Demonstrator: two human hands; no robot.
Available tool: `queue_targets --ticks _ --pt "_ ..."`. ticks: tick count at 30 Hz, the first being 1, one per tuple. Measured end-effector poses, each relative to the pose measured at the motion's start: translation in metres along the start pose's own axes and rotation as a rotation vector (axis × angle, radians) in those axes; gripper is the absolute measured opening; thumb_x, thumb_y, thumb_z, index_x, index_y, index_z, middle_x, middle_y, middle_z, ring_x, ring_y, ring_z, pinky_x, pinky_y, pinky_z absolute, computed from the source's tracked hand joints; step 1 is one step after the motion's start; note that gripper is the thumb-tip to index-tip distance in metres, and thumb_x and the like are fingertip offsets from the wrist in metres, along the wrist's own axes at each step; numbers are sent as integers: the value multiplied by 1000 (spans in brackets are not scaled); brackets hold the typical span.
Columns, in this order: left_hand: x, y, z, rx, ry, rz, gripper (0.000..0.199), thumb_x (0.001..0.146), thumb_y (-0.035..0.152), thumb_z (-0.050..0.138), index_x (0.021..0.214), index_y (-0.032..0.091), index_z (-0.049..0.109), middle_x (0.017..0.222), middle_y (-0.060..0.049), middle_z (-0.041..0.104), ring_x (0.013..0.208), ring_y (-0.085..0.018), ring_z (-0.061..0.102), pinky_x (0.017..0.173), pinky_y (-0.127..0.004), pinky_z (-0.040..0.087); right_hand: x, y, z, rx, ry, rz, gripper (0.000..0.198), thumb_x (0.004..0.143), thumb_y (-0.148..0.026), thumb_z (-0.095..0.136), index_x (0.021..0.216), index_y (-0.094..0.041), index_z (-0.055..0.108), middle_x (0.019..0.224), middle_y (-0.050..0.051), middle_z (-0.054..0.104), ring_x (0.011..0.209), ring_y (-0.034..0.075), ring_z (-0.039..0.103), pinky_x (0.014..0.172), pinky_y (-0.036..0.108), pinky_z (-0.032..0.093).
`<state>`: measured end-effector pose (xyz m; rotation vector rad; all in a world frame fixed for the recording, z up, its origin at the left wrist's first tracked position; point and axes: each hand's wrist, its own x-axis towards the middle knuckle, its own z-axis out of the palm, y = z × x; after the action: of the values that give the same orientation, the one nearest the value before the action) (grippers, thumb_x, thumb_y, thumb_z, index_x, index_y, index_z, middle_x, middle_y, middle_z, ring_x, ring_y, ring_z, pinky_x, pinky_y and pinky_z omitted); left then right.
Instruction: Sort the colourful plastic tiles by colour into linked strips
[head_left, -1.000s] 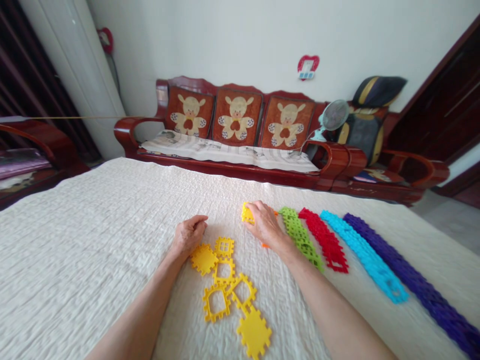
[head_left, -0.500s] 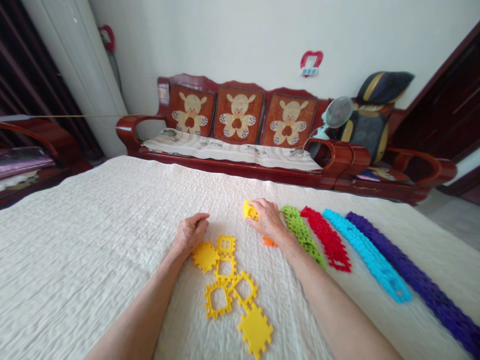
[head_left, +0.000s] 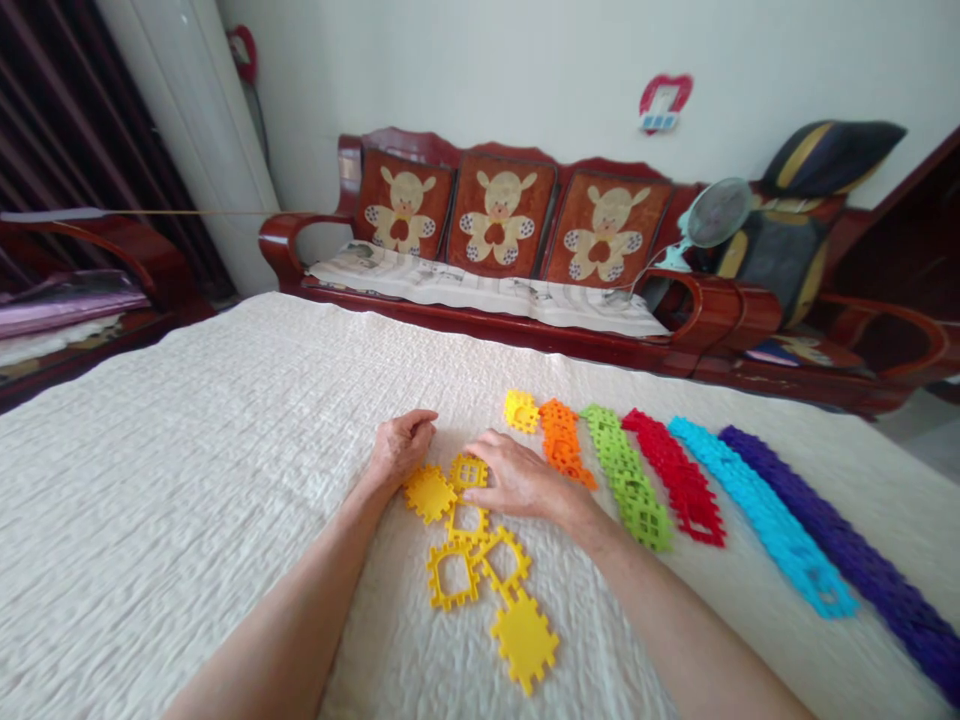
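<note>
On the cloth, my left hand (head_left: pixel 405 445) rests with its fingers curled in, and nothing shows in it. A solid yellow interlocking tile (head_left: pixel 430 494) lies just by its wrist. My right hand (head_left: pixel 517 475) has its thumb and fingers apart at the right edge of a yellow window tile (head_left: pixel 469 472); whether it touches is hard to tell. Its thumb reaches over a yellow frame tile (head_left: pixel 467 521). Nearer me are two more yellow frame tiles, one on the left (head_left: pixel 453 575) and one on the right (head_left: pixel 505 560), and a solid yellow tile (head_left: pixel 525 638).
Right of my hands, a small yellow tile piece (head_left: pixel 521 411) lies beside rows of orange tiles (head_left: pixel 562 440), green tiles (head_left: pixel 626 475), red tiles (head_left: pixel 675 475), light blue tiles (head_left: pixel 765 515) and purple tiles (head_left: pixel 832 540). A wooden sofa (head_left: pixel 480 310) stands beyond the cloth-covered surface (head_left: pixel 225 480).
My right hand has let go of the small yellow piece beside the orange row and moved back left to the loose yellow tiles. My left hand stays curled. The view has shifted slightly.
</note>
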<state>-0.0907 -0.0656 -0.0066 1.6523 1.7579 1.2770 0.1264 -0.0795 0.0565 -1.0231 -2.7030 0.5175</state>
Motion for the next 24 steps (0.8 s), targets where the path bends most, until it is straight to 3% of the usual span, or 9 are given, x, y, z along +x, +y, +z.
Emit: queue_targets --ticks 3,9,13,16,21,24 --pt "1 -4 1 0 -4 9 40 77 37 46 99 16 73 72 -6 72 63 -17 63 60 -26 50 1 -1 6 13 13 -17 37 78 -32 69 113 -21 60 108 6 55 101 20 56 88 33 44" --pt "2 -11 2 -24 -26 1 39 77 37 47 101 17 72 78 -5 73 68 -18 66 62 -27 51 3 -4 7 82 53 151 60 67 -35 77 121 -19 55 110 7 52 97 21 56 86 35 45" --pt "3 -12 1 -15 -30 -12 40 77 39 48 101 17 72 75 -4 73 65 -18 65 62 -27 51 7 -5 8 164 81 185 52 63 -28 80 108 -19 56 106 6 53 96 20 55 86 34 45" --pt "2 -10 -1 -23 -45 -20 40 77 41 49 100 17 72 72 -4 71 63 -17 63 61 -27 50 11 -3 10 205 129 170 40 67 -15 72 101 -19 54 97 3 57 91 18 55 82 31 44" --pt "0 -8 -2 -39 -45 -30 40 77 40 50 100 16 71 72 -4 71 61 -17 62 59 -26 49 13 -2 13 26 283 125 29 77 -1 51 99 -20 51 97 4 57 89 16 55 77 27 43" --pt "1 -9 -1 -46 -37 -36 39 77 40 50 99 17 71 72 -4 71 60 -16 61 59 -26 49 9 -1 9 -106 262 154 30 79 0 46 101 -20 52 104 7 55 95 18 55 76 28 43"
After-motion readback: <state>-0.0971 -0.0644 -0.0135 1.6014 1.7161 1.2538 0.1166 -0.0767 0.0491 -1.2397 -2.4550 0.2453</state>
